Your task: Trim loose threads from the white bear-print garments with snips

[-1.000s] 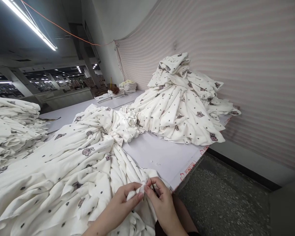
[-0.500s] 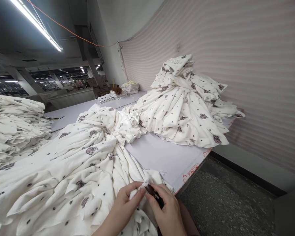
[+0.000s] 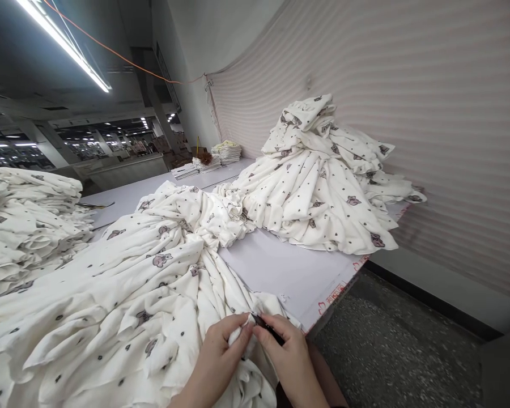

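Observation:
A white garment (image 3: 144, 294) printed with small dark hearts and grey animals lies spread across the table in front of me. My left hand (image 3: 221, 354) pinches a fold of its edge between thumb and fingers. My right hand (image 3: 289, 357) is closed round a small dark tool (image 3: 267, 328), likely thread snips, whose tip touches the pinched fold. Both hands meet at the table's near edge.
A tall heap of the same printed garments (image 3: 318, 181) sits at the right against a striped wall. A folded stack (image 3: 21, 221) stands at the left. The white table (image 3: 289, 272) ends at a red-printed edge; a speckled floor (image 3: 391, 351) lies beyond. Small piles (image 3: 225, 152) sit far back.
The view shifted slightly. My hands stayed together on the fabric edge, dropping a little lower in the picture, and the dark tool tilted from upright to lying along the fold.

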### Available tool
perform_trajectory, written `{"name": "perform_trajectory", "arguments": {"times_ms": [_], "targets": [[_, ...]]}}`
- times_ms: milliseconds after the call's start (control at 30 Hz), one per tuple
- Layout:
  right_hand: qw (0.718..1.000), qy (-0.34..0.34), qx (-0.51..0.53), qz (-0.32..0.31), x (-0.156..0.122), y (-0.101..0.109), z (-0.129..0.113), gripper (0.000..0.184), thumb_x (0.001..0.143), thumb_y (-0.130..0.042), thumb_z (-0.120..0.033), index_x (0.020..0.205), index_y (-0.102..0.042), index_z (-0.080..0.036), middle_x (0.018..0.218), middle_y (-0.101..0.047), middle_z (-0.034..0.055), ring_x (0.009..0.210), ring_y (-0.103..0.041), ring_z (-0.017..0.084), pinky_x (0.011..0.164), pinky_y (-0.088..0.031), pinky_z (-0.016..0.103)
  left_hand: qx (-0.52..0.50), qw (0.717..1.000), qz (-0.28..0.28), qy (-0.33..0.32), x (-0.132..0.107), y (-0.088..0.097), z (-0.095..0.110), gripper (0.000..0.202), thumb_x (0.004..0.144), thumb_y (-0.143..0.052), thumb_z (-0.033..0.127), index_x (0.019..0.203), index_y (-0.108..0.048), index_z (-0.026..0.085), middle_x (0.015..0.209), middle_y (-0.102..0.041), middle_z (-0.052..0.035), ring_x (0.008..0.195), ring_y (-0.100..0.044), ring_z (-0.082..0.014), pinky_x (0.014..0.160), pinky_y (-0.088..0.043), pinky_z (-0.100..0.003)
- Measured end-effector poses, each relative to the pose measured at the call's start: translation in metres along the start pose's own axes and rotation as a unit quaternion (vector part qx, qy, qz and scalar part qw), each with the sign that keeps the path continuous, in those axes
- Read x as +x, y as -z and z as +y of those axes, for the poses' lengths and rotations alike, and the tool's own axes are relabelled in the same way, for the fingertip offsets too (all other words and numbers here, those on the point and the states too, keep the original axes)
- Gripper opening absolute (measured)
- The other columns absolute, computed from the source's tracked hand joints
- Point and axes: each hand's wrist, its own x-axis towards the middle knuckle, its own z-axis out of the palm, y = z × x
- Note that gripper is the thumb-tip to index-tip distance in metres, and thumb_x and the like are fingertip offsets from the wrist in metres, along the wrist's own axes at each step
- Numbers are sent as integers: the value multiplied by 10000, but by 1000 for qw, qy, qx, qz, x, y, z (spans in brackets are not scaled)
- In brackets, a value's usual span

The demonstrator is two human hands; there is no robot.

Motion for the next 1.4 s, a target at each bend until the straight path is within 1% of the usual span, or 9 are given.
{"name": "perform_trajectory", "arguments": {"times_ms": [333,500,767,933,1100,1167,1267,1333,1400], "targets": [[993,-42,99,-36,2,2,2,206,810,-632,-322,919,-753,-195,925,-754,76,902,-686,267,802,-539,356,87,996,16,-31,-1,-3,-7,271,911,-507,360,1031,-714,233,979,-748,-51,915,-683,-223,820,-520,-298],[998,7,-53,-45,-5,22,-8,289,794,-645,-263,1069,-718,-207,1077,-721,75,1024,-652,263,912,-497,360,168,978,39,-117,-3,-5,-11,296,901,-458,207,1093,-676,266,812,-694,-25,764,-669,-182,679,-527,-268],[973,46,-219,-52,-8,28,-19,240,846,-587,-266,1045,-720,-247,1032,-733,36,960,-684,232,820,-526,294,265,946,50,-181,-5,-10,-18,340,888,-420,163,1134,-649,218,778,-651,-55,718,-658,-204,615,-538,-301],[964,71,-250,-57,-13,29,-19,248,871,-553,-268,1078,-690,-262,1017,-725,19,931,-685,214,769,-529,275,261,949,61,-165,-7,-13,-21,294,876,-461,184,1089,-660,222,817,-684,-52,753,-670,-213,653,-543,-319],[958,89,-270,-49,-13,26,-16,244,878,-521,-264,1062,-681,-270,987,-721,21,890,-681,231,754,-516,306,242,959,61,-134,-1,-13,-16,223,842,-515,209,974,-691,243,813,-719,-10,769,-690,-185,690,-543,-269],[972,71,-223,-24,-10,31,-6,221,900,-501,-313,1013,-682,-261,962,-721,24,899,-675,214,769,-511,283,233,963,76,-113,2,6,-11,200,864,-511,290,900,-697,226,816,-738,-12,764,-699,-186,692,-544,-262],[980,6,-195,33,-8,45,18,252,889,-502,-415,948,-648,-218,935,-713,49,894,-668,213,781,-508,278,241,958,148,-38,2,67,1,347,876,-484,471,883,-690,192,860,-756,-51,770,-703,-237,676,-541,-311],[974,-37,-217,52,-8,51,33,280,868,-516,-445,936,-633,-200,908,-713,72,846,-676,239,730,-512,304,283,929,220,94,-3,119,9,448,794,-522,613,899,-687,210,767,-749,-19,689,-691,-245,592,-523,-302],[968,-58,-238,55,-7,50,42,288,832,-561,-432,965,-642,-190,922,-714,100,814,-677,281,667,-501,337,355,881,238,203,-8,165,14,538,785,-480,685,1005,-662,229,586,-684,8,628,-672,-263,519,-492,-293]]}}
